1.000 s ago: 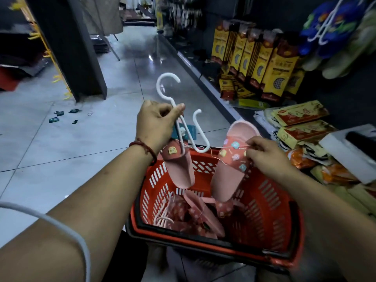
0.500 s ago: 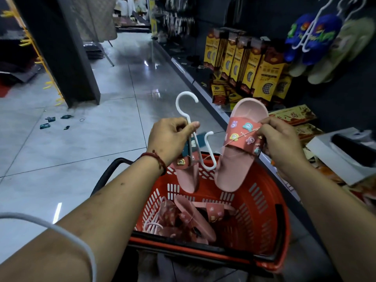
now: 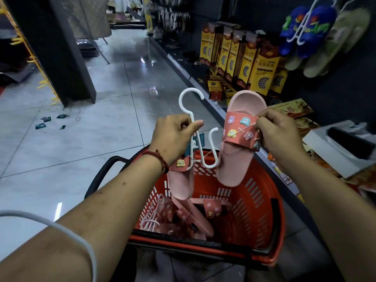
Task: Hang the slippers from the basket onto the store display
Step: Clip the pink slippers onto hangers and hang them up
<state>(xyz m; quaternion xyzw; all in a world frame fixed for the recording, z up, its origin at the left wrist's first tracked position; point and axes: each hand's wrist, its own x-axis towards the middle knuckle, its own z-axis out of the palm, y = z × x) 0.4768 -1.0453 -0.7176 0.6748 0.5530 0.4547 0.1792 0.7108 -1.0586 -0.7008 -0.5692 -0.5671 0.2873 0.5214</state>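
- Left hand (image 3: 173, 137) pinches the stem of the white hanger (image 3: 191, 119) between thumb and fingers, hook up, so the hook stays free for a display peg
- One pink slipper (image 3: 181, 180) appears to hang by its strap from the hanger's left prong, dangling over the basket (image 3: 258, 216)
- Right hand (image 3: 278, 135) grips the strap of the second slipper (image 3: 240, 159), held just beside the free right prong, probably to slide the strap onto it
- A thin thread (image 3: 236, 136) ties the pair, so they must stay close
- More pink slippers (image 3: 203, 216) lie in the basket
- Hung slippers (image 3: 307, 31) on the wall, upper right, show the likely target
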